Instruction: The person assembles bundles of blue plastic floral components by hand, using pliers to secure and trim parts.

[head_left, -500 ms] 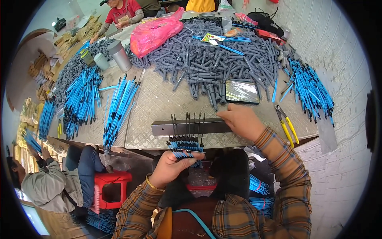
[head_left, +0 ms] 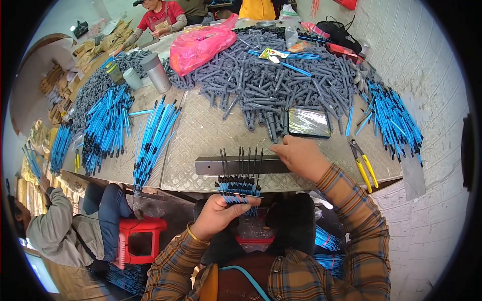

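Observation:
In my left hand (head_left: pixel 221 214) is a bundle of thin blue rods with black ends (head_left: pixel 237 188), gripped between thumb and fingers above my lap. Several thin black shafts stand up from this bundle in front of a dark metal bar (head_left: pixel 210 166). My right hand (head_left: pixel 303 158) is closed over the bar's right end, thumb and forefinger pinched together; whatever lies between the fingertips is hidden. Just beyond those fingertips is the near edge of a heap of grey plastic tubes (head_left: pixel 266 83). A black-framed shiny rectangular box (head_left: pixel 309 123) lies beside that heap.
Yellow-handled pliers (head_left: pixel 365 168) lie at the right. Blue rods are piled at the left (head_left: pixel 156 143) and the right (head_left: pixel 394 118). A pink plastic bag (head_left: pixel 201 47) rests behind a metal flask (head_left: pixel 155 72). One co-worker (head_left: pixel 65 226) sits at left by a red stool (head_left: pixel 143 236).
The view has shifted slightly. My right hand has slid a little left along the bar, while my left hand keeps its bundle. The co-worker at left has moved the blue rods they hold.

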Available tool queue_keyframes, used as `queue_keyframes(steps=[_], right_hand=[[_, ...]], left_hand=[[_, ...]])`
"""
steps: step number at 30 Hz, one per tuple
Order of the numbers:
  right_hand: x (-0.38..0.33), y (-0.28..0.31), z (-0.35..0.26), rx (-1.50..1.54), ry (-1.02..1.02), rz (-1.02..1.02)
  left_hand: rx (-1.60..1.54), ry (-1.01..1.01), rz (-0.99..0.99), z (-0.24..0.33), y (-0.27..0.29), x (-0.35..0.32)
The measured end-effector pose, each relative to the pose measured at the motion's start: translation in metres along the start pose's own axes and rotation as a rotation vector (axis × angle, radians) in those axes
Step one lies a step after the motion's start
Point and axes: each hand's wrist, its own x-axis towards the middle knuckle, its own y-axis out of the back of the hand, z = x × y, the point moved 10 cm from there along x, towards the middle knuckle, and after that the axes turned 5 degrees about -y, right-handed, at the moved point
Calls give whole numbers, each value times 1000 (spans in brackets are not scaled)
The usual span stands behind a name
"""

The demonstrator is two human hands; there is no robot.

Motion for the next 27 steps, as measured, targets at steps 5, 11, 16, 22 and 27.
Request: queue_keyframes(steps=[5, 11, 16, 22, 27], right_hand=[[-1, 5, 8, -28, -23, 40], [-14, 17, 13, -4, -22, 33], [-14, 14, 11, 15, -23, 12], [-10, 12, 9, 38, -23, -1], [-6, 9, 7, 30, -14, 4]], left_hand=[[-16, 6, 4, -1, 0, 0], [-12, -1, -3, 0, 0, 0], [-7, -6, -9, 1, 0, 0], [-10, -10, -9, 0, -1, 1], [-7, -14, -10, 3, -1, 1]])
